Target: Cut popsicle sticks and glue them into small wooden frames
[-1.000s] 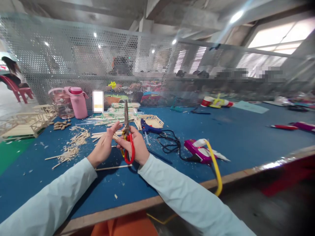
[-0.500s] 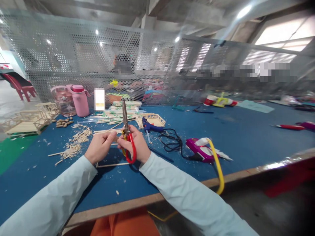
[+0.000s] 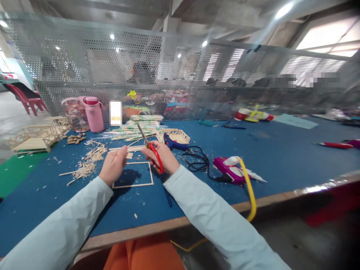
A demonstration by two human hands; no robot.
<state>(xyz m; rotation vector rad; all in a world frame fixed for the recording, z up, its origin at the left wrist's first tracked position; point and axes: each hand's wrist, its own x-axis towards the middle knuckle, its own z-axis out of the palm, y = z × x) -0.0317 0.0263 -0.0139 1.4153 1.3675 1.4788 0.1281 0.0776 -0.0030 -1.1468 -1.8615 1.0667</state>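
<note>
My right hand (image 3: 165, 157) grips red-handled scissors (image 3: 156, 155), their blades pointing up and away to the left. To the left of it, my left hand (image 3: 114, 165) is closed, thumb against the curled fingers. Whatever it pinches, if anything, is hidden. Below and between both hands, a rectangular frame of thin wooden sticks (image 3: 135, 185) lies flat on the blue tabletop. Short stick pieces (image 3: 129, 155) and longer loose sticks (image 3: 119, 149) lie just beyond it.
Stick offcuts (image 3: 87, 165) and brown nut-like pieces (image 3: 75, 139) lie left, near a pink bottle (image 3: 94, 117). Stick models (image 3: 36, 138) stand farther left. A blue glue gun (image 3: 176, 144) and a purple-white tool (image 3: 230, 171) with cord lie right. Perforated metal screen (image 3: 112, 75) stands behind.
My hands have moved apart. The scissors have tipped from nearly upright to a left-leaning slant, and my right hand has shifted slightly right. More of the stick frame is uncovered.
</note>
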